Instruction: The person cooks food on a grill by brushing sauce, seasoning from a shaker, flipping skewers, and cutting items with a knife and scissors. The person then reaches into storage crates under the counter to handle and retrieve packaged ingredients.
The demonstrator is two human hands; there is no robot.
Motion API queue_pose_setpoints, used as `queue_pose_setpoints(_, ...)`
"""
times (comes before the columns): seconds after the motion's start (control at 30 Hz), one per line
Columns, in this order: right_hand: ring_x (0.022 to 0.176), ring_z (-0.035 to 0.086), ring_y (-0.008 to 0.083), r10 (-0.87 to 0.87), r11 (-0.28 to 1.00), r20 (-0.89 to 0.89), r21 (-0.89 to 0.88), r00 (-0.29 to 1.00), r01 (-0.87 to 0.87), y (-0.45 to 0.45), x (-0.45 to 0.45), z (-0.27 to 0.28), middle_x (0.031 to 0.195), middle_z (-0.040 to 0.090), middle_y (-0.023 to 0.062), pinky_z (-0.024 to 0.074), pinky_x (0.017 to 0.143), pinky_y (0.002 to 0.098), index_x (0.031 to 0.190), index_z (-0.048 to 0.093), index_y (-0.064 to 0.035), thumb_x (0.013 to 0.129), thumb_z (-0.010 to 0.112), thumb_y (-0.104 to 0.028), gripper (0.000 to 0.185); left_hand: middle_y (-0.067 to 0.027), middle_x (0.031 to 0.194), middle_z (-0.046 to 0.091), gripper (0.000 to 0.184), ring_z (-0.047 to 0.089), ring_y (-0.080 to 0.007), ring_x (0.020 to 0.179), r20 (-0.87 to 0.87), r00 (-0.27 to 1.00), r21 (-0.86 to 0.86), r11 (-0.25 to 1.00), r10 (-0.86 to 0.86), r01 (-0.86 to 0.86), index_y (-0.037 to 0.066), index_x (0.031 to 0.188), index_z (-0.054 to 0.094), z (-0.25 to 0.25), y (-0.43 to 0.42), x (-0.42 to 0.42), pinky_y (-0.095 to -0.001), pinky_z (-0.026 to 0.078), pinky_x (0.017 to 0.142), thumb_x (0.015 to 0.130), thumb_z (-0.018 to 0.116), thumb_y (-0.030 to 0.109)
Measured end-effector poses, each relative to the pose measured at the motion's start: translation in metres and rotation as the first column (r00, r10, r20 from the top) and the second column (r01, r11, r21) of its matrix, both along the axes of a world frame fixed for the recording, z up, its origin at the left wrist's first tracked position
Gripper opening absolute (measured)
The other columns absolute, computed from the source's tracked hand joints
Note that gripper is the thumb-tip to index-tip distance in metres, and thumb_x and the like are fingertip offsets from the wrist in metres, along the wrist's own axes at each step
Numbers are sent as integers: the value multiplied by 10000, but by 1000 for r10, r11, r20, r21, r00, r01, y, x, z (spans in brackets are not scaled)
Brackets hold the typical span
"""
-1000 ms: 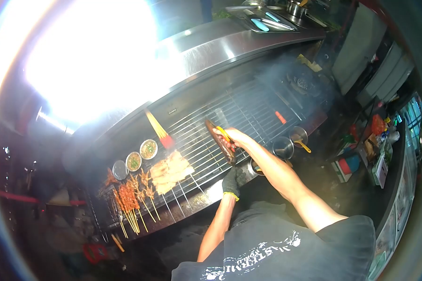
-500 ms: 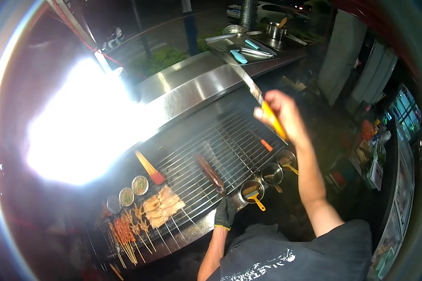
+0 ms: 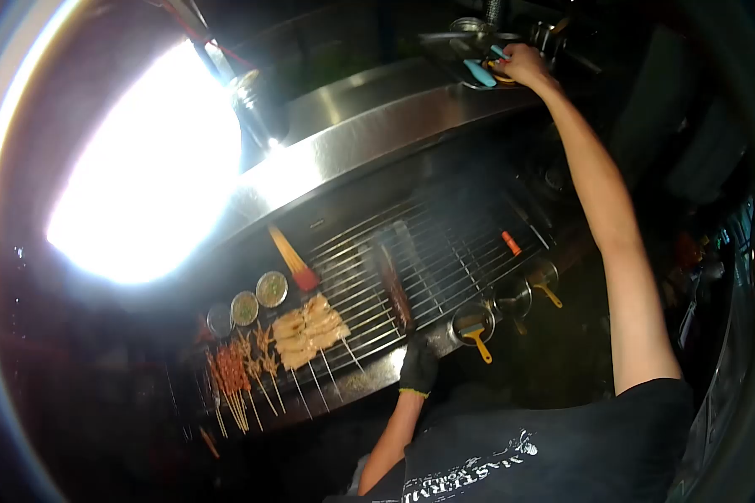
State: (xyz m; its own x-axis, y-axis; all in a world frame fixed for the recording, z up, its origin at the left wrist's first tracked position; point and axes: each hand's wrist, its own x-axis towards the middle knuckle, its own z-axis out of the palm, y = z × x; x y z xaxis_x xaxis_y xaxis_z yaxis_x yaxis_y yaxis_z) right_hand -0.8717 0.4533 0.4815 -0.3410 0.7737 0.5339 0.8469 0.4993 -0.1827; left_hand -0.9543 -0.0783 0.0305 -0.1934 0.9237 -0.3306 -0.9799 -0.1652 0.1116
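A long dark eggplant (image 3: pixel 393 285) lies on the grill grate (image 3: pixel 356 260), its near end at the fingers of my left hand (image 3: pixel 418 367). This hand wears a dark glove with a yellow cuff and is closed at the eggplant's end. My bare right hand (image 3: pixel 526 65) reaches to the far metal tray (image 3: pixel 453 74), its fingers closed downward there. A bit of yellow (image 3: pixel 505 79) shows under those fingers; what they hold is not clear. Beside them lies a light-blue handle (image 3: pixel 480 73).
Flat pale meat pieces on skewers (image 3: pixel 310 331) and reddish skewers (image 3: pixel 231 367) lie at the left. Nearby are a red-tipped bundle of sticks (image 3: pixel 298 264) and small bowls (image 3: pixel 271 289). Pots with yellow-handled brushes (image 3: pixel 476 334) line the near edge. A glaring lamp (image 3: pixel 155 168) hangs left.
My right hand has moved up and away to the far tray; the yellow-handled knife it held over the grill no longer shows clearly. My left hand stays at the eggplant's end.
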Motion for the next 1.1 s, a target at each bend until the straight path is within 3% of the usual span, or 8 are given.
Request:
queue_pose_setpoints(0.13, 854, 698, 272, 307, 904, -371, 402, 876, -147, -108, 20, -16, 923, 708, 156, 537, 748, 346, 1094, 654, -25, 863, 689, -200, 292, 40, 915, 621, 143, 524, -99, 755, -42, 998, -144, 989, -35, 29, 166, 1076, 626, 3, 12, 6, -229, 453, 674, 969, 580, 249)
queue_pose_setpoints(0.33, 613, 616, 133, 179, 887, -457, -309, 871, -344, -322, 91, -171, 716, 660, 75, 491, 591, 282, 889, 649, -32, 846, 670, -109, 90, 21, 884, 675, 186, 591, -108, 734, 104, 992, -50, 996, -68, 74, 159, 1070, 640, -1, 9, 2, -264, 498, 684, 957, 592, 299)
queue_pose_setpoints(0.47, 688, 674, 207, -175, 335, 71, -933, 982, 127, -416, 144, -332, 900, 693, 143, 539, 616, 315, 1234, 514, 9, 862, 698, -374, 564, 5, 841, 626, 161, 570, -127, 720, 72, 996, -247, 966, -58, 74, 134, 997, 600, 26, 13, 0, -261, 476, 623, 980, 559, 288)
queue_pose_setpoints(0.5, 691, 676, 229, -311, -7, 113, -993, 944, 117, -436, 140, -340, 941, 690, 164, 554, 624, 321, 1370, 405, 20, 866, 700, -374, 704, 1, 840, 626, 165, 577, -138, 735, 70, 994, -229, 968, -85, 99, 136, 996, 596, 25, 11, -2, -268, 481, 645, 985, 548, 293)
queue_pose_setpoints(0.57, 695, 678, 229, -659, -170, -110, -942, 744, -290, -460, 144, -380, 944, 680, 188, 563, 598, 315, 1451, 212, 27, 871, 710, -313, 836, -3, 843, 626, 168, 582, -151, 745, 80, 990, -165, 978, -114, 125, 139, 999, 592, 27, 10, -5, -282, 486, 659, 990, 535, 297)
queue_pose_setpoints(0.73, 598, 545, 67, -672, 561, -676, -732, 304, -387, -448, 116, -432, 782, 616, 5, 433, 533, 209, 1197, 581, -16, 908, 665, -122, 319, -10, 852, 615, 184, 596, -170, 764, 158, 980, -220, 963, -121, 155, 149, 1003, 581, 33, 14, -7, -316, 502, 667, 1004, 492, 310)
queue_pose_setpoints(0.97, 576, 610, 107, -470, 804, -528, -587, 707, 96, -432, 113, -394, 651, 650, 45, 471, 541, 264, 971, 701, -27, 908, 634, -133, 140, 6, 805, 566, 193, 530, -145, 686, 130, 977, -13, 986, -166, 169, 135, 997, 575, 27, 15, -7, -278, 455, 605, 1011, 483, 304)
queue_pose_setpoints(1.1, 532, 595, 117, -464, 800, -677, -597, 572, -58, -429, 109, -324, 639, 645, 65, 476, 526, 273, 949, 703, -21, 897, 610, -110, 139, 0, 749, 596, 195, 558, -159, 633, 184, 975, -108, 983, -128, 149, 130, 942, 608, 22, 15, -6, -303, 485, 570, 990, 530, 301)
